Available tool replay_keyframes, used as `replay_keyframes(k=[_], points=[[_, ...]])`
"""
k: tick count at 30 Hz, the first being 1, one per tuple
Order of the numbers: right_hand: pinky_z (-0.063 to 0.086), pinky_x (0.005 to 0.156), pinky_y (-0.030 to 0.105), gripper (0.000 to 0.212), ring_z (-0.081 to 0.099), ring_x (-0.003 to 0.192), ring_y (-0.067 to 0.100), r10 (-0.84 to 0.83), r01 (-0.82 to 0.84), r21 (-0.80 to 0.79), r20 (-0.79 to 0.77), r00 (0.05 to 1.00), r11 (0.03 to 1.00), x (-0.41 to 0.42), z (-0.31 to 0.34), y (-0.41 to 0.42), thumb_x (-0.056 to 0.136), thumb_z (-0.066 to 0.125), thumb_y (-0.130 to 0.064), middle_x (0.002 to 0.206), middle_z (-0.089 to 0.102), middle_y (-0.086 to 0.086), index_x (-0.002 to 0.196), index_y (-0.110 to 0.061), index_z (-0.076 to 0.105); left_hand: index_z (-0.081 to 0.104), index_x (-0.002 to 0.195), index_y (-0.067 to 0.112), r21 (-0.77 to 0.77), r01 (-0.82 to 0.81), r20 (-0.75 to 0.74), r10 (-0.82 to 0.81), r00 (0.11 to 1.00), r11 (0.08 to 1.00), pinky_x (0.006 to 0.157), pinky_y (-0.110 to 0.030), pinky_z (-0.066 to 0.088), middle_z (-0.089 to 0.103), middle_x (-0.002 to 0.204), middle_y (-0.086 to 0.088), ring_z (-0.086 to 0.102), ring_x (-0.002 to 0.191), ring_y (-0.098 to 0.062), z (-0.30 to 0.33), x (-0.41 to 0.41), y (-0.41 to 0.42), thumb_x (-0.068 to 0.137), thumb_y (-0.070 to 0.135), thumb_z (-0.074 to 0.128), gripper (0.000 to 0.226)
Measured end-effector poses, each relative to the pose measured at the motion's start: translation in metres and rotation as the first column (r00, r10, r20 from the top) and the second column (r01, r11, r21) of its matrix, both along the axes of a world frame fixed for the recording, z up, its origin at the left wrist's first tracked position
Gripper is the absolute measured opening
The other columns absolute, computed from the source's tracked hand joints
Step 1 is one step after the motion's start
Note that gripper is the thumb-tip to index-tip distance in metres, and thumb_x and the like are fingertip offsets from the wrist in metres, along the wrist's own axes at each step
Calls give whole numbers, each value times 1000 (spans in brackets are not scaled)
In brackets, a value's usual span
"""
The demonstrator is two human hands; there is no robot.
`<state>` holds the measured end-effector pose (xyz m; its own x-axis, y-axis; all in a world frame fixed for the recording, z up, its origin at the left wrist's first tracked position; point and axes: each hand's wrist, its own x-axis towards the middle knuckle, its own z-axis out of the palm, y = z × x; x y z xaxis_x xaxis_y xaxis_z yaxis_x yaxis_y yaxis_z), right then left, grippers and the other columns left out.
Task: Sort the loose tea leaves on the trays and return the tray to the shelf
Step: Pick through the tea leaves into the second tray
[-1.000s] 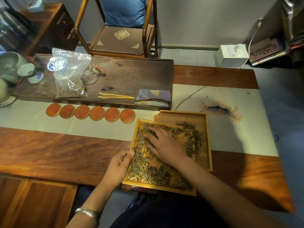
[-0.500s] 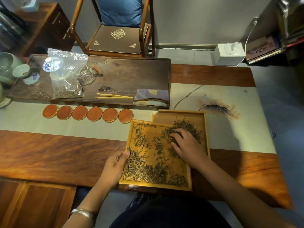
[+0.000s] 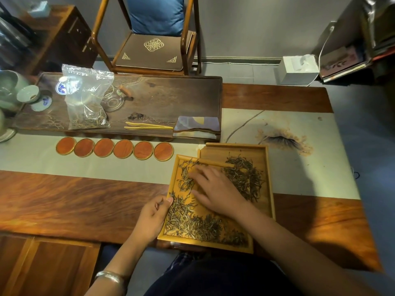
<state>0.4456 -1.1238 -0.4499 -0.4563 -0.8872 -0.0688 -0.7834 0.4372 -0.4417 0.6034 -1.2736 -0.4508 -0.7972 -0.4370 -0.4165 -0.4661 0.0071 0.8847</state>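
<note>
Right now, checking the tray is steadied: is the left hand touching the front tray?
Touching: the head view shows the left hand gripping the front tray's left rim.

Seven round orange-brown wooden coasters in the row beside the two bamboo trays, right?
Not seven: the head view shows six round orange-brown wooden coasters in the row. They do lie beside the two bamboo trays, to their left.

Six round orange coasters [image 3: 114, 148] lie in a row on the pale runner [image 3: 310, 167] across the wooden tabletop [image 3: 64, 201]. Behind them a dark tea board [image 3: 171, 97] carries a clear plastic bag [image 3: 87, 97] (some leaves at its bottom), yellow tongs [image 3: 148, 126], a folded cloth [image 3: 196, 127] and a glass cup [image 3: 112, 101]. A chair with a blue cushion [image 3: 156, 14] stands beyond.
</note>
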Motion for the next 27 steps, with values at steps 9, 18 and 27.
replay_keyframes(k=[9,18,27], points=[[19,113,46,54,19,142,28,10,-8,113,-16,1000,994,-5,-12,-14,95,36,-52,155,24,7,142,-26,35,64,84,-3,9,-21,-26,21,999,1000,64,-13,47,70,71,-1,64,69,-5,4,2,10,98,9,47,25],[41,103,39,39,40,129,23,-119,123,85,-41,992,989,-9,-17,34,96,46,-35,141,45,6,131,-20,51,57,68,19,-75,-7,-11,6,1000,997,57,-10,36,55,55,14,48,57,5,-2,5,9,98,11,49,33],[46,77,22,26,53,100,13,-349,358,-127,89,933,925,-35,-4,68,93,54,-19,109,56,1,118,-14,62,52,60,28,-104,25,-36,-29,999,994,53,-5,35,54,52,21,50,53,8,4,2,10,99,8,47,44]])
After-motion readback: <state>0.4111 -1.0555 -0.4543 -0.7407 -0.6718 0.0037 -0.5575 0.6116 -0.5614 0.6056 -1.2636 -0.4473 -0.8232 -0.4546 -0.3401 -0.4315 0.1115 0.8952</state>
